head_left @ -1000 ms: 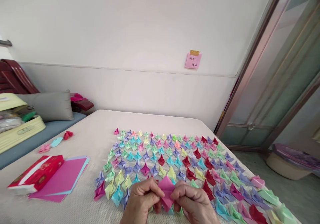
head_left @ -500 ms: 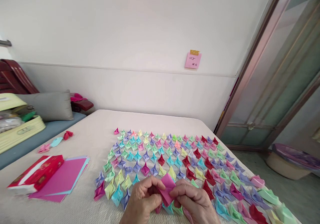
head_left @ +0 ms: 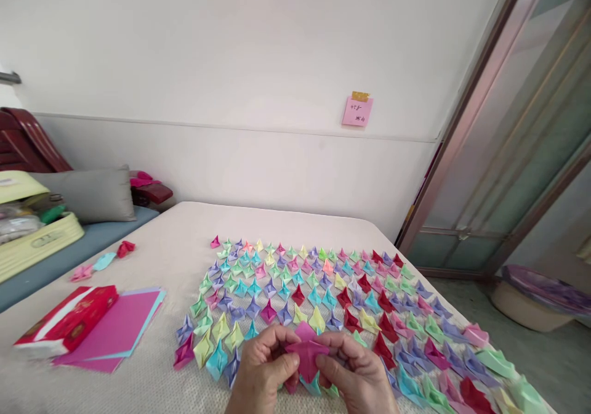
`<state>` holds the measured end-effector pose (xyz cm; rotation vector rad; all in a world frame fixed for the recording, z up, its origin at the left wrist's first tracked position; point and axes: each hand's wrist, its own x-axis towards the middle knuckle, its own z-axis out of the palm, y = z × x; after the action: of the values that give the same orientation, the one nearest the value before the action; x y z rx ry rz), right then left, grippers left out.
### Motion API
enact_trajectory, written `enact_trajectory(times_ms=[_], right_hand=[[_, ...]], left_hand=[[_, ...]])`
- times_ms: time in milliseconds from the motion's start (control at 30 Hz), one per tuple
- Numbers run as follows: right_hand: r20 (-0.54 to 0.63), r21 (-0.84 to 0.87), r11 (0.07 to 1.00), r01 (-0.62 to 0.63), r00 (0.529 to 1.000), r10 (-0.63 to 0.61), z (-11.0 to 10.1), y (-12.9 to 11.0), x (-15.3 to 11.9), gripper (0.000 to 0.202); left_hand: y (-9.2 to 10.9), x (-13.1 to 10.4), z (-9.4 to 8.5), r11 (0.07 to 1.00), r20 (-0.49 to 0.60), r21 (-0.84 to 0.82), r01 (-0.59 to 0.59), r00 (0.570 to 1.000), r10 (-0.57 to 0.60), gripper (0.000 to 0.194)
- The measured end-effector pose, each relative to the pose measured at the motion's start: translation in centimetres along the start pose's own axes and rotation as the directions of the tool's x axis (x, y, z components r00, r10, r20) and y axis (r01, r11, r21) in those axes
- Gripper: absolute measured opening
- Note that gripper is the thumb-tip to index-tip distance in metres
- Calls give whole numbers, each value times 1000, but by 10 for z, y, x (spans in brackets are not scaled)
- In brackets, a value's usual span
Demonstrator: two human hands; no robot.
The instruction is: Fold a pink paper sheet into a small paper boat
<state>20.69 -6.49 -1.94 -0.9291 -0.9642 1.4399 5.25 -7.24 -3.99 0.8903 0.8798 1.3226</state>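
Between both hands, near the table's front edge, is a folded magenta paper (head_left: 307,353) with a pointed top and a flap across its middle. My left hand (head_left: 268,368) pinches its left side between thumb and fingers. On the right side, my right hand (head_left: 353,371) grips it the same way. Rows of small folded paper boats (head_left: 253,288) in many colours cover the table around and beyond the hands. Some of them are hidden under my hands.
A red tissue pack (head_left: 69,321) lies on magenta and blue paper sheets (head_left: 124,324) at the left. Three crumpled-looking paper pieces (head_left: 104,261) sit behind it. A yellow box (head_left: 41,244), grey pillow (head_left: 87,195) and lidded tub (head_left: 530,303) stand off the table.
The magenta paper has opened out and turned, now showing a wide middle flap. My right hand has shifted slightly left, and its fingers have a new hold on the paper.
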Motion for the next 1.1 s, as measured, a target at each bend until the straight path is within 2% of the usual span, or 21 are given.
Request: enact_trajectory(times_ms=[167, 267, 367, 500, 700, 900, 1100], right_hand=[[-70, -112, 992, 59, 995, -67, 3, -3, -4, 3], [-78, -117, 988, 104, 990, -113, 4, -4, -5, 5], [-14, -150, 974, 167, 985, -171, 2, -6, -6, 9], [113, -207, 958, 198, 978, -178, -4, -8, -4, 13], [75, -163, 981, 102, 993, -91, -6, -11, -4, 12], [77, -130, 990, 46, 996, -37, -7, -10, -3, 7], [66, -93, 996, 18, 998, -12, -7, -10, -2, 5]], left_hand=[[-8, 1, 1, 1000, 22, -2, 18, 1000, -18, 17], [-11, 0, 1, 1000, 1, -1, 10, 1000, -10, 13], [-8, -3, 3, 999, -14, -42, -17, 1000, 16, 8], [0, -7, 8, 994, -18, -92, -50, 999, 49, 10], [2, -6, 8, 995, 6, -84, -45, 999, 46, 12], [12, -8, 9, 990, 9, 94, -109, 994, 109, 16], [18, -8, 8, 990, 57, 137, -42, 998, 34, 15]])
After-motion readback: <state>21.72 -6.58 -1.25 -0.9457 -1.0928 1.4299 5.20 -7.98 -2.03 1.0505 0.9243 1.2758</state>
